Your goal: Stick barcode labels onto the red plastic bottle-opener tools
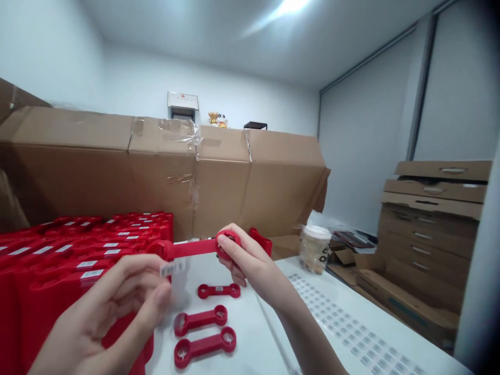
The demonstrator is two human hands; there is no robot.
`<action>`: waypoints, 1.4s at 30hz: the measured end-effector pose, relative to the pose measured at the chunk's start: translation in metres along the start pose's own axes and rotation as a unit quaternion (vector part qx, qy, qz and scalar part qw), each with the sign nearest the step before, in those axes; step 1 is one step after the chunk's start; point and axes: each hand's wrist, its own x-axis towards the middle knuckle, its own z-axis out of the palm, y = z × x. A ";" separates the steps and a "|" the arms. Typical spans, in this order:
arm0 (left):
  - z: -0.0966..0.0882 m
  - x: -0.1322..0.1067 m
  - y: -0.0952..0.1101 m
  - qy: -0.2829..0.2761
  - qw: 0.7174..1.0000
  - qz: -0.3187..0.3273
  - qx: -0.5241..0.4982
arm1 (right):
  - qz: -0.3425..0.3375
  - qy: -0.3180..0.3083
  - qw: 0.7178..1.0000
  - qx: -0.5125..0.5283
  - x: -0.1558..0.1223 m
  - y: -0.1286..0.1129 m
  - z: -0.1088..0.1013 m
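Observation:
My right hand grips one ring end of a red plastic bar with a round ring at each end, its thumb lying over the ring. The bar's far end reaches left, behind the fingers of my left hand. At the fingertips of that left hand is a small white barcode label, slightly blurred. Below the held bar, a labelled red bar lies on the white table. Nearer to me are two more red bars, a middle one and a front one; no label shows on them.
Stacked red bars, many bearing labels, fill the left side. A sheet of labels lies on the table at right. Behind stand a large cardboard box and a lidded cup. Flat cartons are piled far right.

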 end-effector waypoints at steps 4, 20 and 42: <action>-0.001 0.006 0.004 -0.069 0.984 -0.155 -0.058 | -0.005 -0.035 0.999 0.040 0.001 -0.004 0.013; 0.014 0.004 0.019 0.056 0.984 -0.167 0.004 | 0.000 -0.055 0.993 0.102 -0.010 -0.006 0.027; 0.028 0.025 -0.025 0.015 0.996 -0.089 0.017 | -0.015 0.060 0.998 0.014 -0.005 0.005 0.038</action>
